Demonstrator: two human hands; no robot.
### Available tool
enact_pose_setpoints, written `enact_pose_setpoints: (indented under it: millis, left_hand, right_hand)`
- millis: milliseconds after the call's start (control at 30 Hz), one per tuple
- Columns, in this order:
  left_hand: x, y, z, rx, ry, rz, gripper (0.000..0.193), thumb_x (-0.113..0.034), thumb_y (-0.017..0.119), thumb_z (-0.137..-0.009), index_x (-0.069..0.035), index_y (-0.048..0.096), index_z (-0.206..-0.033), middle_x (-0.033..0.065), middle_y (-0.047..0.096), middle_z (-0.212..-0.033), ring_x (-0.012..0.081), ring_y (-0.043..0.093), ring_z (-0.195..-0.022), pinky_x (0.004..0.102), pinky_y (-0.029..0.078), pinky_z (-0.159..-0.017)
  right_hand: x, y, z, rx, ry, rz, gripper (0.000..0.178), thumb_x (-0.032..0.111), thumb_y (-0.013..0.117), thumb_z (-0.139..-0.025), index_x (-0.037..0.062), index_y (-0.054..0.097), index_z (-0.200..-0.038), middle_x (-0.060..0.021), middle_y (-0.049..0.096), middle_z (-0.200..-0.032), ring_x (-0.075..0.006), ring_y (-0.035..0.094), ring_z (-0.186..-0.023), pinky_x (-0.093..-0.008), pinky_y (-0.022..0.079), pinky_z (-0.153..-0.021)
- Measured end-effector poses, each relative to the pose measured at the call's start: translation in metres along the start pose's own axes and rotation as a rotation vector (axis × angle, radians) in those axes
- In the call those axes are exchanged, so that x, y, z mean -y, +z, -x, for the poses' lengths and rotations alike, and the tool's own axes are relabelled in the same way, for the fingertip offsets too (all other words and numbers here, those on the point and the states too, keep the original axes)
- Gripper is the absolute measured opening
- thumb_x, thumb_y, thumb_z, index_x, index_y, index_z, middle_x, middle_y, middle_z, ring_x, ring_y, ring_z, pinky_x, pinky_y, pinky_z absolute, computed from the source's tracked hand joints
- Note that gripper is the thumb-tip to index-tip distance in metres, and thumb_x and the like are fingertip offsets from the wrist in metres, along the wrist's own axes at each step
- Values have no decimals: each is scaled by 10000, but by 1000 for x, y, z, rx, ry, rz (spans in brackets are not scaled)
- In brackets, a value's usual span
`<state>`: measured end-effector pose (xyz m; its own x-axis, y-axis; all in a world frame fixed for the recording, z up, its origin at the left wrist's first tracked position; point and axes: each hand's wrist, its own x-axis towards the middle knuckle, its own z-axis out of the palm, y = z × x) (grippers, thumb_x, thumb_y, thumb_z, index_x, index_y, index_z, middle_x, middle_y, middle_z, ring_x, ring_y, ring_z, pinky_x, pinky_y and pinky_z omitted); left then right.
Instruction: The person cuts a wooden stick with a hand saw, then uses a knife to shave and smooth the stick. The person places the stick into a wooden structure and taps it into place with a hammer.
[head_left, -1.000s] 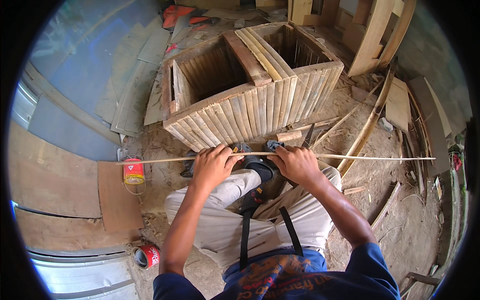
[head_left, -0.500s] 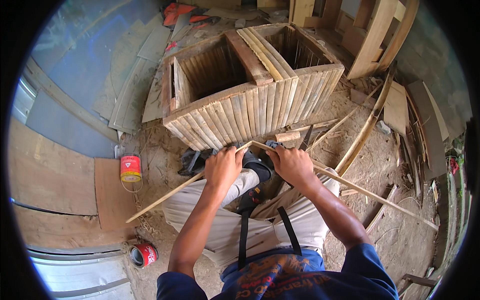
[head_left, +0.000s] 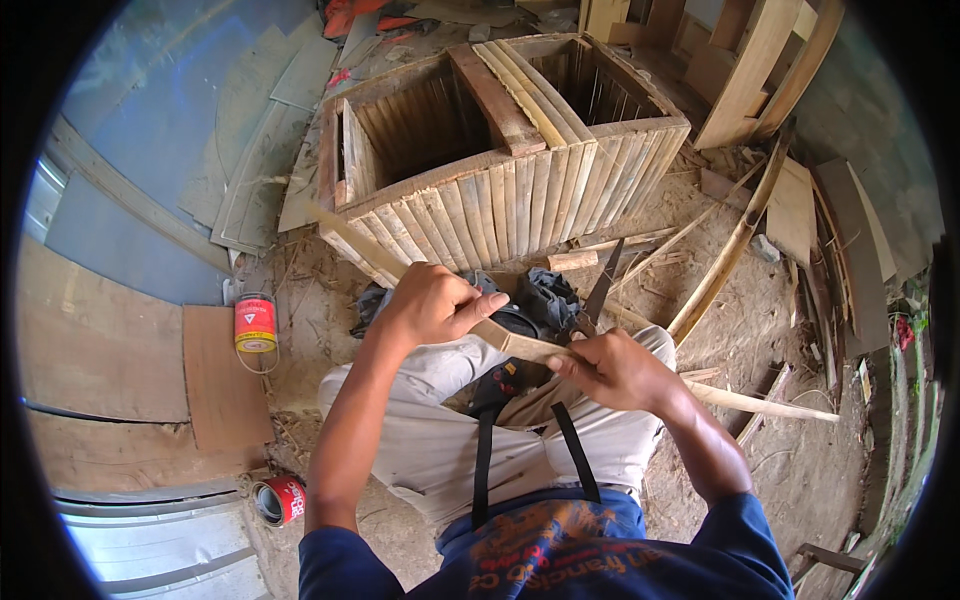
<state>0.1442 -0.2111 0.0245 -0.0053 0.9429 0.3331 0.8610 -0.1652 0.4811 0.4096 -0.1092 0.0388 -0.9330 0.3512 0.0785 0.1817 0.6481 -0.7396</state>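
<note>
A long pale bamboo strip (head_left: 531, 347), kinked at its middle, lies across both hands above my lap. My left hand (head_left: 432, 308) is closed around the left length, which slants up toward the slatted crate (head_left: 490, 215). My right hand (head_left: 615, 368) grips the other length close to the kink, thumb along it; its tapered end sticks out to the right. Just beyond my right hand a dark tapering blade (head_left: 603, 285) points upward, its lower end partly hidden. Dark crumpled cloth (head_left: 548, 300) lies between my feet and the crate.
Two red cans (head_left: 255, 325) (head_left: 280, 499) stand or lie at the left beside plywood sheets (head_left: 105, 345). A long curved bamboo piece (head_left: 722, 275) and wood scraps cover the ground at right. Wooden frames (head_left: 755, 75) lean at the back right.
The sharply peaked strip has come nearer and flattened at its kink. Its left length has swung up toward the crate. My right hand has moved down toward me; my left hand has turned.
</note>
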Motion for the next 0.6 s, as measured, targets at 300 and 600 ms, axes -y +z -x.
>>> enact_pose_setpoints:
  millis: [300,600]
  left_hand:
    - [-8,-20,-10,-98,-188,129,660,-438,534,-988,-10,583,-487,130,497,-411,278,563,-409,380,428,-456]
    - [0,-2,2,-278,-372,412,665,-443,349,-1061,4,614,-646,73,549,-485,189,568,-483,344,460,-545]
  right_hand:
    - [-10,-23,-4,37,113,-6,476,379,588,-985,-21,613,-727,-174,548,-552,-320,561,-500,-435,435,-536]
    - [-146,5,-45,-411,142,327,236,216,631,-927,-8,632,-1000,-197,658,-810,-379,655,-724,-458,509,-655]
